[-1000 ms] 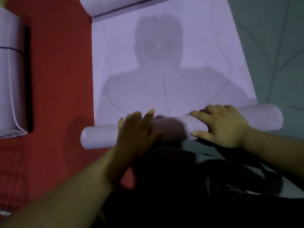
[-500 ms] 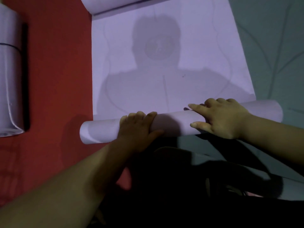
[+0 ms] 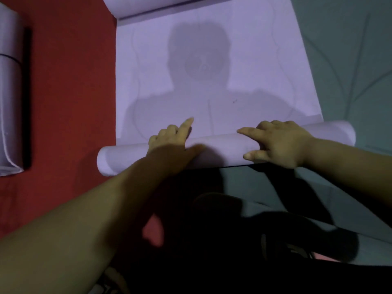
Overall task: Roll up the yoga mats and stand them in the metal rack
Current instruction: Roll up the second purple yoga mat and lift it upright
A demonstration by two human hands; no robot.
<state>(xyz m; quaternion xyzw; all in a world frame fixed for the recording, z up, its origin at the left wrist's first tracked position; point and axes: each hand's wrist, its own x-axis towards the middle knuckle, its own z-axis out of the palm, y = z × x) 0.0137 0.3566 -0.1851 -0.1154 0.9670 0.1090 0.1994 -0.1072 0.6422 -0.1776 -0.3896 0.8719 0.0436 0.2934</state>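
Yoga mat roll [image 3: 222, 146] sits gripped beneath left hand [image 3: 171, 143] and right hand [image 3: 282, 143].

Yoga mat [image 3: 212, 60] lies flat on the floor ahead of the person. Rolled portion [image 3: 222, 150] lies crosswise at its near edge. Left hand [image 3: 169, 143] and right hand [image 3: 282, 145] sit atop it, apart. Second rolled mat [image 3: 10, 92] lies far left, well apart.

Red flooring [image 3: 70, 92] and teal flooring [image 3: 350, 60] carry a half-rolled lavender mat [image 3: 148, 60] and a rolled mat [image 3: 9, 102].
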